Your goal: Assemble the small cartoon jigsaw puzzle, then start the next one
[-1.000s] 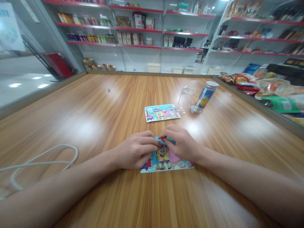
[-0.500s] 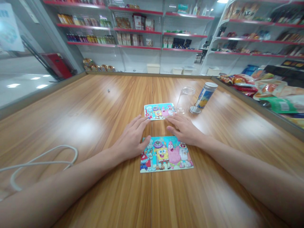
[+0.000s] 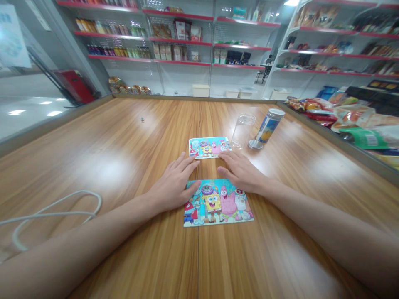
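With the grip of the left hand (image 3: 175, 183) and right hand (image 3: 242, 171) spread, pinching nothing, the far card (image 3: 207, 148), nearer the bench (image 3: 149, 143)'s far edge than the near card (image 3: 214, 204), is best pressed lightly at its near corners.

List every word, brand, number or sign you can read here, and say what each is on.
No text reads clearly.
Blue canister: lettering, too small to read.
Wall poster: large lettering at its top, blurred and cut off.
Green packet: pale label, print too small.
Shelf packages: any print is too small.
Near cartoon card and far cartoon card: no readable words.
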A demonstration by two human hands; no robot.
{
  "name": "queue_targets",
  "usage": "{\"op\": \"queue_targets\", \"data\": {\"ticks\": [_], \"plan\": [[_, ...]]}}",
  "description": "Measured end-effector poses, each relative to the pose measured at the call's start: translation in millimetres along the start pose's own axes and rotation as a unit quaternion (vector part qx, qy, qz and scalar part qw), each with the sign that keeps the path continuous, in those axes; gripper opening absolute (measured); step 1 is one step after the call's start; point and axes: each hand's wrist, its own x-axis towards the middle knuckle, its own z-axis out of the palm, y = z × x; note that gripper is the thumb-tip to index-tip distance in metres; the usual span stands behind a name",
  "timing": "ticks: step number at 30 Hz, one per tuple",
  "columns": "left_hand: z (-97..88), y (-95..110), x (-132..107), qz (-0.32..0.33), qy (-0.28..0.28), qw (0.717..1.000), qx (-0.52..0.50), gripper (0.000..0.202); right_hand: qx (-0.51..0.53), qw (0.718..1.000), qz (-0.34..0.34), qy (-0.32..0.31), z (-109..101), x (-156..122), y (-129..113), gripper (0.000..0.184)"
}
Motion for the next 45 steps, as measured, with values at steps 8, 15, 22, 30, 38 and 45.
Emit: {"op": "queue_targets", "data": {"ticks": [8,15,22,30,38,45], "plan": [[2.9,-4.7,1.8,-0.043,0.051,0.998,0.012,0.056,0.091,0.994,0.036,0.057,-10.4,-0.1,-7.7,0.036],[5.4,-6.8,0.8,-0.061,0.009,0.997,0.048,0.055,0.006,0.979,0.154,0.130,8.7,0.0,8.1,0.042],[5.4,-6.3,-1.1,-0.052,0.011,0.998,0.044,0.050,0.007,0.967,0.212,0.139,13.1,-1.9,7.0,0.054],[3.3,-5.1,-1.9,-0.043,0.013,0.999,0.025,0.042,0.445,0.836,0.250,0.202,10.9,6.4,19.7,0.062],[1.1,-3.7,8.2,-0.128,0.153,0.897,-0.394,0.081,0.646,0.713,0.199,0.187,6.3,5.4,2.3,0.046],[-6.2,5.3,10.7,-0.219,0.099,0.670,-0.702,0.039,0.700,0.684,0.207,0.011,4.2,-1.2,-8.3,0.027]]}}
